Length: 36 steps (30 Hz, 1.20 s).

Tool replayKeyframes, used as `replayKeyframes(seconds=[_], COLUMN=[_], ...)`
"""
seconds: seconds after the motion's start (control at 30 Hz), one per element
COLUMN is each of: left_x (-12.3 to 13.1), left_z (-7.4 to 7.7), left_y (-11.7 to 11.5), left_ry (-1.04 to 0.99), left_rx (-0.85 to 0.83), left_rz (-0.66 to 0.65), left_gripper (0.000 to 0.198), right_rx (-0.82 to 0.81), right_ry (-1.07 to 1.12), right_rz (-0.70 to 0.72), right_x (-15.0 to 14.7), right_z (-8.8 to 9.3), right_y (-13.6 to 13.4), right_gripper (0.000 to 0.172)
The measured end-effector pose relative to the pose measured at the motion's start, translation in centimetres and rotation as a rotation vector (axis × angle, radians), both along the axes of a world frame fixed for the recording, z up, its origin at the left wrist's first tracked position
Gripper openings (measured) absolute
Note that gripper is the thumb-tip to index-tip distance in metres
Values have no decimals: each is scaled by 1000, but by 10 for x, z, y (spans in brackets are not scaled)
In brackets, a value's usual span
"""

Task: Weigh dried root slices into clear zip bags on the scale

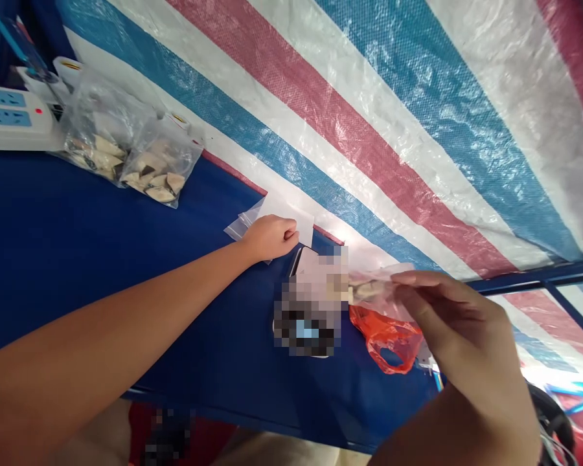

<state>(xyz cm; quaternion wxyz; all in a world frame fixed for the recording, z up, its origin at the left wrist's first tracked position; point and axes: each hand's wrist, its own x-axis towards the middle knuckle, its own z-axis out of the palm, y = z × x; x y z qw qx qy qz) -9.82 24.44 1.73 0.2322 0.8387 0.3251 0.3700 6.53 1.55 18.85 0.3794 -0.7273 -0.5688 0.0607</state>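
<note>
My left hand (pixel 272 237) is closed in a fist, with nothing showing in it. It lies over several flat clear zip bags (pixel 239 226) and a white sheet (pixel 291 217). My right hand (pixel 447 310) pinches a clear plastic bag (pixel 383 291) between thumb and fingertips. Pale pieces sit inside this bag, at its left end. Between my hands lies a small flat device (pixel 315 272) with a light top, largely blurred out by pixels. The bag reaches the device's right edge; whether it touches is hidden. Under the bag lies a crumpled orange-red plastic bag (pixel 388 336).
At the left stand two clear bags (pixel 158 175) filled with pale, dark-edged pieces. A white power strip (pixel 19 133) with blue sockets lies beside them, near white rolls (pixel 68 68). A striped tarp (pixel 320 110) rises behind the dark blue table (pixel 68 239). Dark metal bars (pixel 525 285) cross at right.
</note>
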Motion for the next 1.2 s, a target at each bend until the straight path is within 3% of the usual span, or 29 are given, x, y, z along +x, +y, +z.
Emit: replayKeyframes(seconds=[0.17,0.47,0.67,0.77,0.93,1.03,1.2], left_x=[0,0,0,-1,0,0,0], left_z=[-1,-4,-2,-2,-2,-2,-2], left_y=[0,1,1,1,1,2,1], left_ry=[-6,20,28,24,16,10,2], left_rx=[1,-25,-27,-25,-27,-27,-24], left_rz=[-7,1,-1,-4,-9,-11,-10], left_gripper=[36,35,34,34,36,37,38], right_rx=[-253,-346,-128,20,-35,40,90], right_ry=[-123,-147,-27,157,475,547,678], right_rz=[116,126,-47,-185,-399,-547,-555], right_x=[-11,-12,-9,3,36,43,23], right_z=[13,14,3,-18,-73,-108,-164], right_y=[2,4,8,8,-24,-53,-75], right_gripper=[18,18,17,26,65,63,47])
